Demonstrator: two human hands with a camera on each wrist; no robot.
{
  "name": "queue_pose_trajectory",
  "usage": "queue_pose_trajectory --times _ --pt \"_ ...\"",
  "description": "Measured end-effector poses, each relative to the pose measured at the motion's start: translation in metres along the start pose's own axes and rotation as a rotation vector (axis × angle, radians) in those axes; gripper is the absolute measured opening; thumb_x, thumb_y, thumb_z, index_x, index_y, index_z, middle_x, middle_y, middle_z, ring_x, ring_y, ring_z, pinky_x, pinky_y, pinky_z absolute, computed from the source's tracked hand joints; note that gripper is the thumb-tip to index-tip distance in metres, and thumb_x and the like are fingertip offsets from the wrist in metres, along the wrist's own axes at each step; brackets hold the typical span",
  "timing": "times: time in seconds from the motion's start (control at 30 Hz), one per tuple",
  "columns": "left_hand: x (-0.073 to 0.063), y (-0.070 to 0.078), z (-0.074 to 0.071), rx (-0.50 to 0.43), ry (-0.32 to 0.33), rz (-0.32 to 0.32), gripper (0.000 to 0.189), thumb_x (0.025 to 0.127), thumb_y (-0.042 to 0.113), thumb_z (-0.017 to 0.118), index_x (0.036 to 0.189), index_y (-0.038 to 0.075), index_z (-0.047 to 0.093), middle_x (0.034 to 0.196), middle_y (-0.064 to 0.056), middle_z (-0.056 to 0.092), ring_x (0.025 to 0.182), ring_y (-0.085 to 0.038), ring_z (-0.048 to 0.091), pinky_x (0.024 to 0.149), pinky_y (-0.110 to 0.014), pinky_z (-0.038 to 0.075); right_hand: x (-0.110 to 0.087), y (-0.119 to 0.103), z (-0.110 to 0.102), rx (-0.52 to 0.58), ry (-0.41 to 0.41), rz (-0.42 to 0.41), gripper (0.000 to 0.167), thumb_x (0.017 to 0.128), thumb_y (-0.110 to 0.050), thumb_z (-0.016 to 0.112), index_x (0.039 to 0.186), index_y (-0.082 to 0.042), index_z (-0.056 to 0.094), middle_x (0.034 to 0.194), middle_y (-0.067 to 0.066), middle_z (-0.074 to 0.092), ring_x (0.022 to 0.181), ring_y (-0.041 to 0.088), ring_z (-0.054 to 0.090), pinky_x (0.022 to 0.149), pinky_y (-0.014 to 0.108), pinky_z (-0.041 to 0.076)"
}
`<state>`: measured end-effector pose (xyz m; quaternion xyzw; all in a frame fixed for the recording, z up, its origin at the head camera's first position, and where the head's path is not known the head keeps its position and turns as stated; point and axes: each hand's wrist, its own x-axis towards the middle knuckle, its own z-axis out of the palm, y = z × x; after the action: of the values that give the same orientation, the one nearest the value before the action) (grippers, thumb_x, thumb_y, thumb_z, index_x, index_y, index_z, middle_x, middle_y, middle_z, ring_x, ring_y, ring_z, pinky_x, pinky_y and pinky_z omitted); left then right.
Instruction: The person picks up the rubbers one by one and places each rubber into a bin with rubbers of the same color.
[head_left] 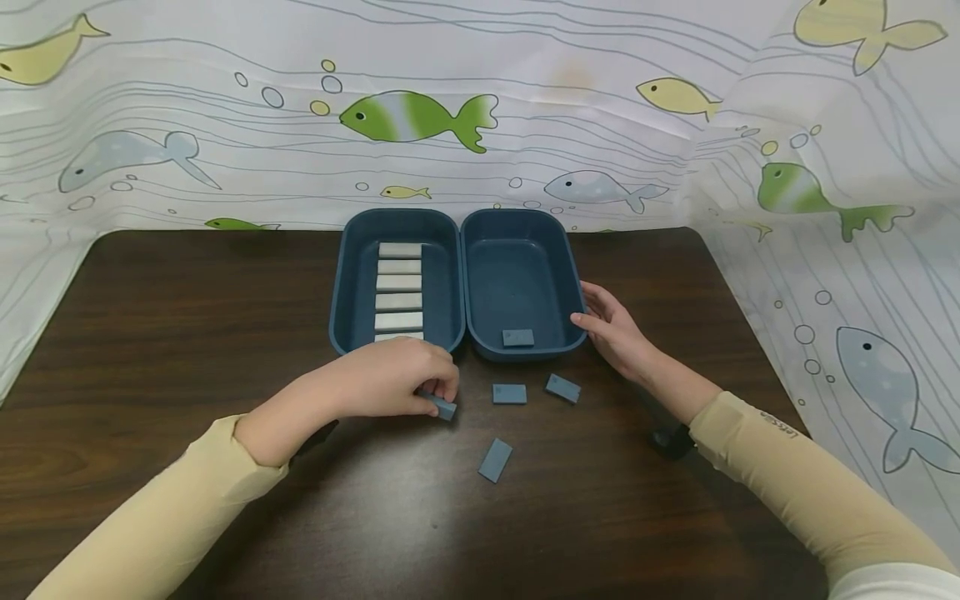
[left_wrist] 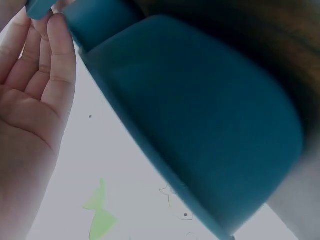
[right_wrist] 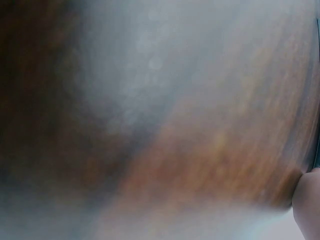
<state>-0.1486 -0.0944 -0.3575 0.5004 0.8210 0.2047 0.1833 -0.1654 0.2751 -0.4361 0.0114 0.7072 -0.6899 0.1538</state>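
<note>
In the head view my left hand (head_left: 405, 377) pinches a small blue-grey rectangular block (head_left: 444, 407) between thumb and fingers, just in front of the left blue bin (head_left: 356, 287). The left wrist view catches part of that block (left_wrist: 41, 7) at the fingertips, top left. My right hand (head_left: 613, 335) grips the right wall of the right blue bin (head_left: 517, 283), thumb over the rim and fingers outside. One blue-grey block (head_left: 517, 337) lies inside that bin near its front. A column of several white blocks (head_left: 399, 283) fills the left bin's middle; my left hand partly covers the nearest.
On the dark wooden table (head_left: 187, 333) in front of the bins lie three blue-grey blocks: one flat (head_left: 509, 394), one tilted block (head_left: 563, 388) and a nearer block (head_left: 496, 460). A fish-patterned sheet (head_left: 525, 108) hangs behind and to the right. The right wrist view is mostly blurred.
</note>
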Motion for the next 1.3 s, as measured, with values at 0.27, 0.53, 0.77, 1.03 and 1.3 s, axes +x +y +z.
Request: queue_pose_trajectory --times 0.27,0.53,0.77,1.03,1.3 --pt "0.016 -0.001 -0.018 -0.021 0.03 0.01 0.019 0.087 0.013 0.089 0.096 0.019 0.074 0.089 0.008 0.069 0.08 -0.006 0.058 0.075 -0.024 0.054 0.0 0.0 0.0 -0.008 0.002 0.001 0.066 0.108 -0.005 0.051 0.167 -0.007 0.02 0.172 0.016 0.023 0.157 0.026 0.027 0.11 0.016 0.043" --pt "0.035 -0.001 -0.033 0.004 0.047 0.026 0.019 0.087 0.012 0.089 0.098 0.017 0.075 0.094 0.005 0.071 0.082 -0.01 0.061 0.079 -0.027 0.056 -0.001 0.0 -0.001 -0.007 -0.005 -0.004 0.066 0.109 -0.006 0.052 0.167 -0.007 0.02 0.172 0.016 0.022 0.158 0.027 0.025 0.117 0.02 0.039" --pt "0.049 -0.003 -0.045 0.01 0.05 0.011 0.017 0.089 0.009 0.087 0.098 0.015 0.074 0.095 0.002 0.071 0.086 -0.014 0.062 0.081 -0.03 0.056 -0.001 0.0 0.0 -0.009 0.003 0.01 0.068 0.108 -0.006 0.052 0.167 -0.007 0.019 0.173 0.015 0.021 0.16 0.028 0.022 0.128 0.031 0.034" --pt "0.064 -0.004 -0.054 0.012 0.057 0.004 0.016 0.089 0.008 0.087 0.098 0.014 0.074 0.096 0.0 0.072 0.087 -0.017 0.064 0.083 -0.032 0.057 -0.001 0.0 0.0 -0.011 0.004 0.014 0.067 0.108 -0.006 0.052 0.167 -0.007 0.02 0.172 0.015 0.022 0.159 0.028 0.023 0.129 0.034 0.032" --pt "0.076 -0.008 -0.059 0.007 0.049 -0.006 0.015 0.09 0.007 0.086 0.097 0.013 0.074 0.095 -0.002 0.072 0.087 -0.019 0.064 0.083 -0.033 0.057 -0.001 -0.001 0.0 -0.014 0.001 0.008 0.068 0.109 -0.007 0.053 0.167 -0.008 0.02 0.172 0.016 0.021 0.159 0.028 0.024 0.131 0.036 0.029"
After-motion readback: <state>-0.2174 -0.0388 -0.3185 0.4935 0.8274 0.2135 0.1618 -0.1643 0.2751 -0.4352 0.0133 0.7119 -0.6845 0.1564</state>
